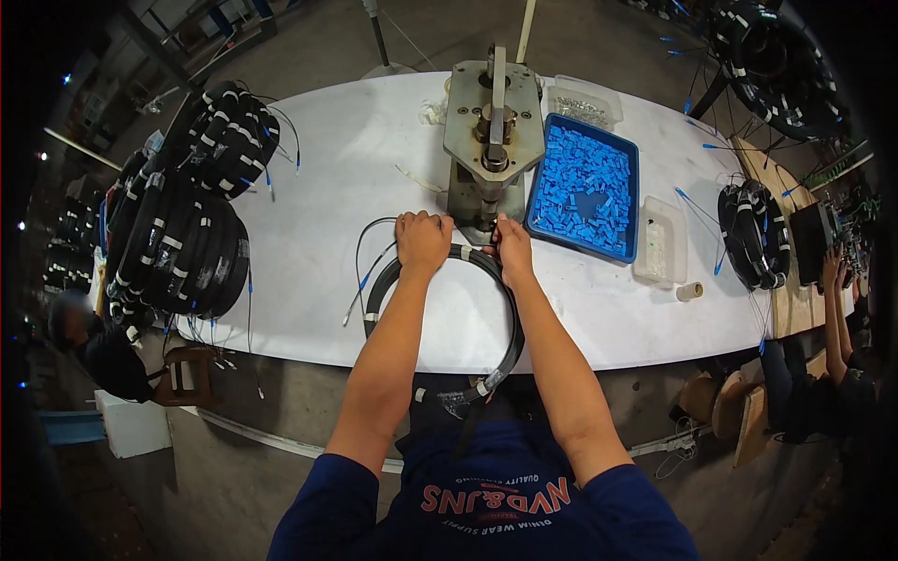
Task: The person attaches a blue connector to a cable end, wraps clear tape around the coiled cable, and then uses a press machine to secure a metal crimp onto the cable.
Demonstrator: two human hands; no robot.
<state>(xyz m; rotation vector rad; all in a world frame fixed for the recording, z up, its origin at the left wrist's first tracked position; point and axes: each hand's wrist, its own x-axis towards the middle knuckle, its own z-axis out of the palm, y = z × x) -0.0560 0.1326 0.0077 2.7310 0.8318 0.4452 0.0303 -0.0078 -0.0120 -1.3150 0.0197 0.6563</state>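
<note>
A coil of black cable (513, 323), bound with white tape, hangs over the table's front edge toward my lap. My left hand (424, 240) is closed over the top left of the coil, with its fingers curled on the cable beside the press base. My right hand (511, 248) is closed in a pinch close under the ram of the metal hand press (494, 122); what its fingertips hold is hidden. A loose cable end with a blue-and-white connector (363, 282) lies left of my left forearm.
A blue tray (638, 201) of small blue connector parts stands right of the press. Clear plastic boxes (660, 241) and a small roll (689, 292) lie near it. Black cable coils (192, 243) are stacked at left; another coil (754, 234) lies at right. Other people are at both sides.
</note>
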